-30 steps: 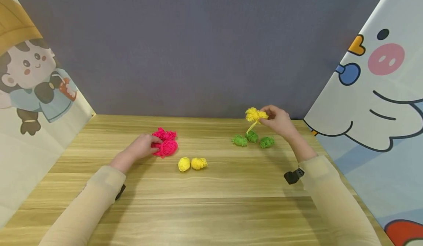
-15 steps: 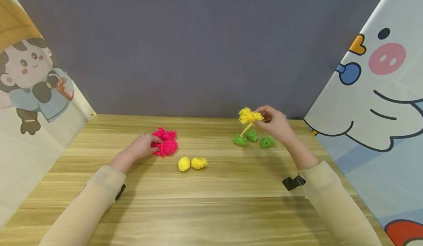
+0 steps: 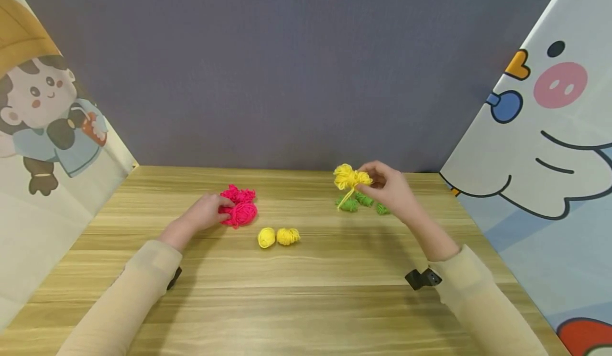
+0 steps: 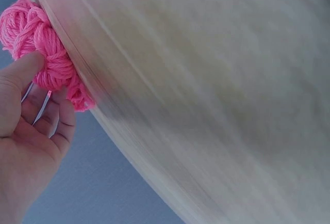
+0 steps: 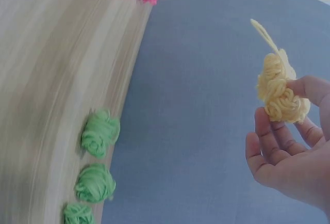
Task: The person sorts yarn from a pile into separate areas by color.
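In the head view my right hand (image 3: 389,188) pinches a bundle of yellow yarn (image 3: 349,176) above the table, a loose loop hanging from it. The right wrist view shows thumb and fingers on that yellow yarn bundle (image 5: 281,90). Below it lie three small green yarn balls (image 3: 364,199), partly hidden by the bundle and the hand. At the left, my left hand (image 3: 203,211) holds pink yarn (image 3: 242,213) on the table. Its thumb presses on the pink yarn (image 4: 51,53) in the left wrist view, with fingers curled beneath.
Two yellow yarn balls (image 3: 266,237) sit side by side on the wooden table (image 3: 287,313), near its middle. A grey panel (image 3: 287,79) rises behind the table. Printed cartoon panels (image 3: 540,133) stand on both sides.
My right hand has carried the yellow yarn bundle leftward and slightly lower, so it now overlaps the green balls in view. The left hand and pink yarn have stayed put.
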`<state>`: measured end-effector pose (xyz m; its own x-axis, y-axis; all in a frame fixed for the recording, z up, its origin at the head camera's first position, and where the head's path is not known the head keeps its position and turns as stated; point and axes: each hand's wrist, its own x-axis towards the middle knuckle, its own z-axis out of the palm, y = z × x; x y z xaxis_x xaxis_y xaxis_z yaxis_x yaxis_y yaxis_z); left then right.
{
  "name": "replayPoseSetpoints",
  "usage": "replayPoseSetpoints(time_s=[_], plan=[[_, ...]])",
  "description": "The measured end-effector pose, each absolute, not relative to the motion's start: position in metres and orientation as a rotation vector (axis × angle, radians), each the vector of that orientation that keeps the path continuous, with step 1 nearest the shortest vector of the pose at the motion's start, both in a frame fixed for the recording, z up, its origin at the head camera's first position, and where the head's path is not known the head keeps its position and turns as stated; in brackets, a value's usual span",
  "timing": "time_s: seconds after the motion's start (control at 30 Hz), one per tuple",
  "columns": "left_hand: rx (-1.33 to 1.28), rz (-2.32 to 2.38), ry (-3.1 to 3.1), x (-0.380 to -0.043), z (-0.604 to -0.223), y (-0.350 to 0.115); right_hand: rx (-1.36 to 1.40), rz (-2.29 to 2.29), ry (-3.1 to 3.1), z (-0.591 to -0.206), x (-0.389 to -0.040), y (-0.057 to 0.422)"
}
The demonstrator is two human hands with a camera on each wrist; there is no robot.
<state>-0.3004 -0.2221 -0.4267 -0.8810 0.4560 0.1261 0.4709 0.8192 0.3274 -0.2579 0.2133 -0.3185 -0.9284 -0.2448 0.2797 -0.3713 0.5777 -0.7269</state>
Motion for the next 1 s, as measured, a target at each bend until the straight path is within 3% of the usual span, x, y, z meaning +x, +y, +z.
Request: replayPoseSetpoints(time_s=[1.0], plan=[[-0.755,-0.559,-2.953,-0.302,-0.430,-0.224,0.726,1.472,-2.525,-0.368,-0.209,0.159]])
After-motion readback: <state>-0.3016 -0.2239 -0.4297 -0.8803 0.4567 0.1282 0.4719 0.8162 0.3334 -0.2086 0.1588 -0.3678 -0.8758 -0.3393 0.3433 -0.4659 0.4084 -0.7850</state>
